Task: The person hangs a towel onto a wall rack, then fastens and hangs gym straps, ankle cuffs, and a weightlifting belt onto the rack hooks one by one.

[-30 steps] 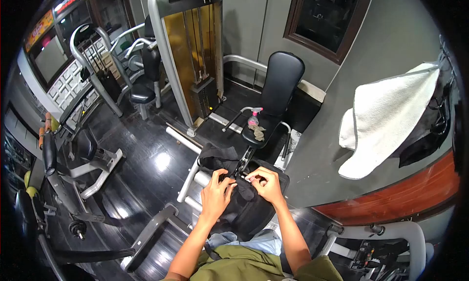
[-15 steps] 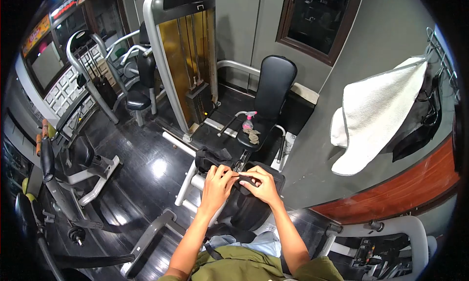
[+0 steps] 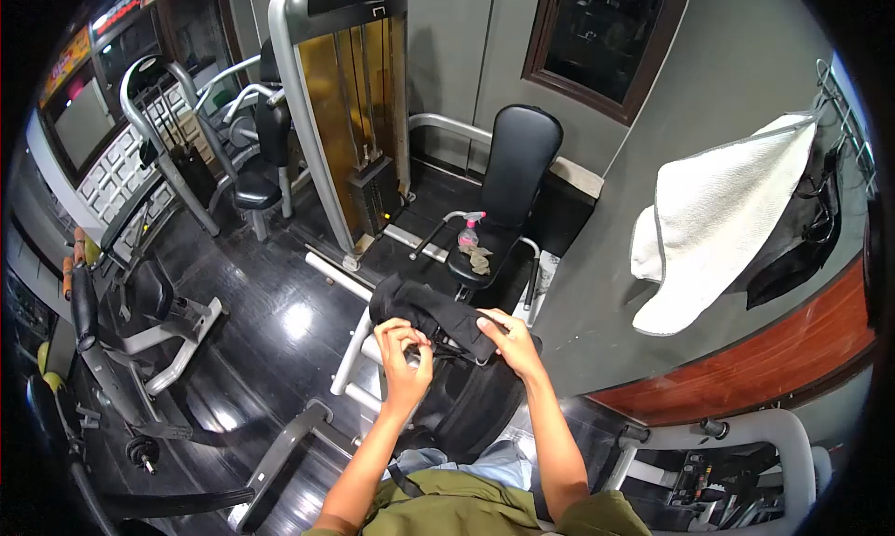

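Note:
Black fabric (image 3: 438, 314), perhaps part of a bag or strap, stretches between my hands above a larger black bag-like item (image 3: 471, 401) at my lap. My right hand (image 3: 510, 342) grips the fabric's right end, thumb on top. At the fabric's lower left edge is my left hand (image 3: 405, 359), its thumb and fingers pinched together; what lies between them is too small to make out. Beyond the fabric, a pink-topped spray bottle (image 3: 469, 230) and a crumpled beige cloth (image 3: 475, 259) rest on a black machine seat (image 3: 474, 273).
A tall weight machine (image 3: 350, 116) stands ahead. White frame bars (image 3: 350, 354) run just left of my hands. On the right, a white towel (image 3: 727, 219) hangs from a wall rack. More machines stand at left and at lower right.
The hands were close together over a small black piece; now they are farther apart and the black fabric is raised and spread between them. The view has shifted slightly.

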### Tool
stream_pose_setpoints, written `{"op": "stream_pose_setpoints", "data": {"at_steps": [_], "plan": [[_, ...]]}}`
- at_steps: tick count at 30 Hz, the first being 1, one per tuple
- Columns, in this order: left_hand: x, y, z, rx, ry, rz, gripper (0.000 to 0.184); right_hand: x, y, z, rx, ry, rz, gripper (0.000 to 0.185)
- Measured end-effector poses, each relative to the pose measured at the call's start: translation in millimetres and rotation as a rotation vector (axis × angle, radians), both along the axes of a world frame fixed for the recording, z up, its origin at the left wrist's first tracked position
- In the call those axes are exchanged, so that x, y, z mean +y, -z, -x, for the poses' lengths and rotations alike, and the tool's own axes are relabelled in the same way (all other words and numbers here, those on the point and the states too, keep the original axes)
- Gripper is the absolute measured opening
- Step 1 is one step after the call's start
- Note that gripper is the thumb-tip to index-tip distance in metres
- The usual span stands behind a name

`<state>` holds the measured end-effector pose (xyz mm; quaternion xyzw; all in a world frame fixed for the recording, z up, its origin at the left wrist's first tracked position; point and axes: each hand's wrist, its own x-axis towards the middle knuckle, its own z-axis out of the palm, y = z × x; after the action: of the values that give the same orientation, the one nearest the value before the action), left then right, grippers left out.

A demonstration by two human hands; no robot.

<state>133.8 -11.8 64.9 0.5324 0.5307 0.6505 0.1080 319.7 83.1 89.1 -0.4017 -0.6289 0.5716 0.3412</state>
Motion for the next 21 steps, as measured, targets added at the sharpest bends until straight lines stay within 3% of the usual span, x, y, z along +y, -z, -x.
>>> {"op": "stream_pose_setpoints", "data": {"at_steps": [3, 6, 9, 13, 15, 21], "plan": [[-1, 7, -7, 0.018, -0.119, 0.014, 0.028, 1, -1, 0, 0.053, 0.189, 0.142, 0.042], [1, -11, -8, 0.012, 0.066, 0.314, 0.025, 10, 15, -3, 0.21, 0.136, 0.185, 0.043], [9, -1, -4, 0.231, 0.056, 0.315, 0.027, 7, 13, 1, 0.349, 0.136, 0.177, 0.039], [11, -1, -4, 0.247, 0.049, 0.323, 0.026, 1, 19, 4, 0.472, 0.237, 0.054, 0.038], [9, 1, -4, 0.244, 0.053, 0.318, 0.027, -4, 16, 4, 0.626, 0.355, 0.138, 0.038], [9, -2, -4, 0.205, 0.063, 0.311, 0.031, 1, 25, -1, 0.806, 0.331, 0.204, 0.04]]}}
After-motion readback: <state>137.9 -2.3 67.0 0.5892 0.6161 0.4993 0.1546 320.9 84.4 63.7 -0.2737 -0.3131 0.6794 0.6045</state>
